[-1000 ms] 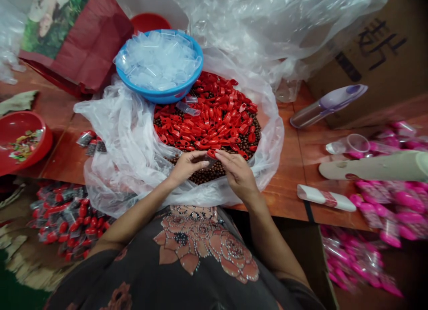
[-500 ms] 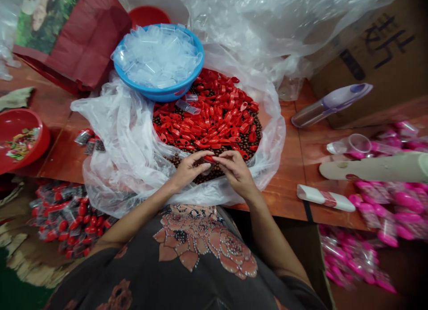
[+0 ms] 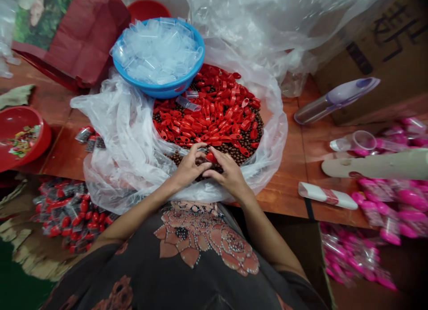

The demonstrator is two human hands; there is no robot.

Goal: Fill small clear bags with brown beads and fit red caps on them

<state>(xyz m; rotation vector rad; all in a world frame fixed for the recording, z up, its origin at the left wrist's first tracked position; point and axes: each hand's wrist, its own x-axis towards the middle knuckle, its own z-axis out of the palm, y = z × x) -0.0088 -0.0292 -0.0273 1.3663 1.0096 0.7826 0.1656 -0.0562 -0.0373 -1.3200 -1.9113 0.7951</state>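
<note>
My left hand [image 3: 190, 166] and my right hand [image 3: 229, 171] meet over the near side of a heap of small brown beads [image 3: 245, 136]. A red plastic cap [image 3: 211, 157] shows between them, gripped under the fingers of my right hand. My left fingers are curled close beside it, and whatever they hold is hidden. Just beyond lies a pile of similar red plastic caps [image 3: 203, 118], spread on the beads in a clear plastic sheet [image 3: 123, 136]. A loose clear tube [image 3: 188, 104] rests on the pile.
A blue bowl [image 3: 167, 91] of clear tubes stands behind the pile. At left is a red bowl [image 3: 40, 140]; red-capped filled tubes [image 3: 73, 216] sit below. Rightward are a purple-and-clear container [image 3: 334, 100], a white roll [image 3: 327, 196], pink-capped packs [image 3: 409, 203] and a cardboard box [image 3: 371, 65].
My hands have come closer together. My right hand has turned inward over the red cap, and the cap now points toward me rather than lying sideways between the fingertips.
</note>
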